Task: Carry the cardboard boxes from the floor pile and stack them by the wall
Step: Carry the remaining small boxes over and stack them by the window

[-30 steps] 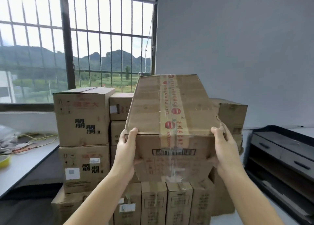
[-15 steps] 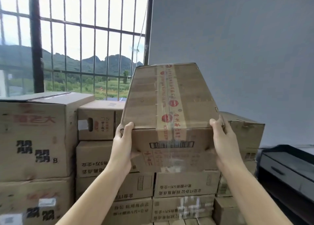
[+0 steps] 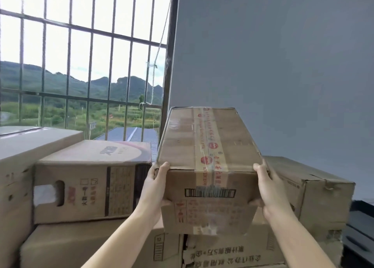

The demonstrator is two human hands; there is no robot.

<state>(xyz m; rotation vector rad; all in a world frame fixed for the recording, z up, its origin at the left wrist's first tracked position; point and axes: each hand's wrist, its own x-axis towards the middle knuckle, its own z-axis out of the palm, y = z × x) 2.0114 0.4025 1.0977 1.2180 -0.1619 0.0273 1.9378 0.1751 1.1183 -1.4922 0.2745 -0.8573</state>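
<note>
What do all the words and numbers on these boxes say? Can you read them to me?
Held box: red print on the yellow tape and red print under the barcode, too blurred to read.
Box with the cut-out handle: black and red characters and two tick squares, upside down, not readable.
Lower box: a line of upside-down characters, with what looks like the numeral "5" in it.
No other text reads clearly.

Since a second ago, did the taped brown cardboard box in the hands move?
Yes. The taped brown cardboard box has come forward to the stacked cardboard boxes by the grey wall, now between the top ones.
</note>
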